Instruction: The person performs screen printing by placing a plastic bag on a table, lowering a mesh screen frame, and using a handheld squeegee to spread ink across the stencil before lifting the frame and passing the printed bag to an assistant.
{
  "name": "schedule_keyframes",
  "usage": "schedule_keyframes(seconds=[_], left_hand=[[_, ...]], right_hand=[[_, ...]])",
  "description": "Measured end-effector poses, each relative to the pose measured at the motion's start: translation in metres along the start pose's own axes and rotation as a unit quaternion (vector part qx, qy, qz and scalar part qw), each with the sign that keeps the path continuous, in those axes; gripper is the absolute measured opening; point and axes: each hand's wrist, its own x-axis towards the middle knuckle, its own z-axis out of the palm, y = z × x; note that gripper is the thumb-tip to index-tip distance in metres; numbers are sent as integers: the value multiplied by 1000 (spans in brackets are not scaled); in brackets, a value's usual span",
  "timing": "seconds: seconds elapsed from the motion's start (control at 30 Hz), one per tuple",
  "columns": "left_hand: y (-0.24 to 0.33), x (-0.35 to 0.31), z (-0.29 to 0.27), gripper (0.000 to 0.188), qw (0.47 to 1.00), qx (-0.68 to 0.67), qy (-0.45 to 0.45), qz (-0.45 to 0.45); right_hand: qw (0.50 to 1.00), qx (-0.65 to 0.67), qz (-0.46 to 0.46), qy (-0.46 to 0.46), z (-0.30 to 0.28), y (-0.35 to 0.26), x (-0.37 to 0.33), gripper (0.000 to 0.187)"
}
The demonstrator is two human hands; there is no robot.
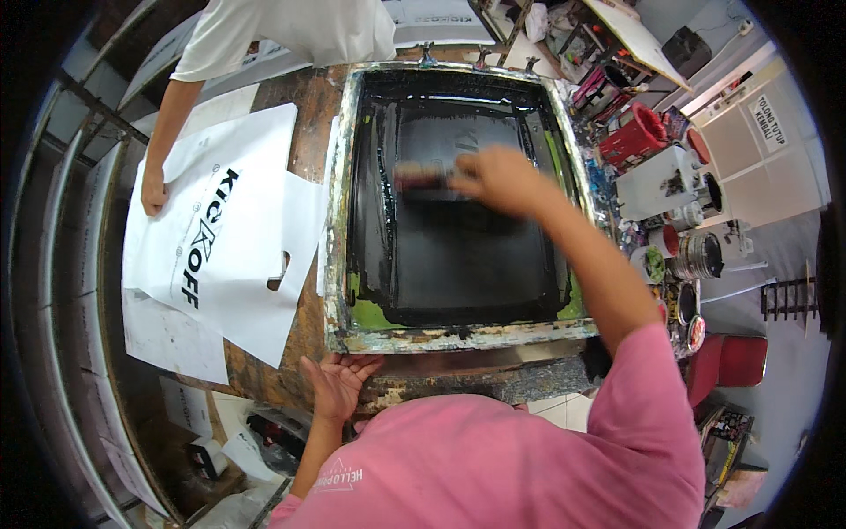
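Observation:
A screen-printing frame [458, 339] with a paint-crusted border lies on the table in front of me, its mesh coated in wet black ink [467, 264]. My right hand [498, 181] reaches over the middle of the mesh, closed round the end of a squeegee [419, 175]; both are slightly blurred. At the near left corner of the frame, my left hand [339, 385] is turned palm up. Its thumb is apart and its fingers stretch out against the frame's lower edge.
Left of the frame, white printed bags [256, 176] lie stacked on the wooden table [304, 291]. Another person's hand [154, 196] rests on them. Ink cans [698, 256] and a red bucket [636, 132] crowd the right side. A red chair [740, 361] stands beyond; shelving [66, 220] lines the left.

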Motion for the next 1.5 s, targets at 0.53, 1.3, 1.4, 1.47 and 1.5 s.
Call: schedule_keyframes(seconds=[0.53,1.3,1.4,1.47,1.5], left_hand=[[95,-7,122,129,947,-65,-287,125],[-19,73,93,111,364,891,168,214],[-20,77,88,114,376,892,158,197],[-20,77,90,116,381,894,152,182],[-20,76,95,116,388,895,150,160]], right_hand=[[898,-237,34,370,-68,-147,-148,41],[925,-139,41,352,-186,-167,-121,47],[898,-152,2,412,-177,-153,-117,45],[874,-186,-23,449,-168,-145,-108,46],[860,-208,-34,465,-163,-141,-106,49]])
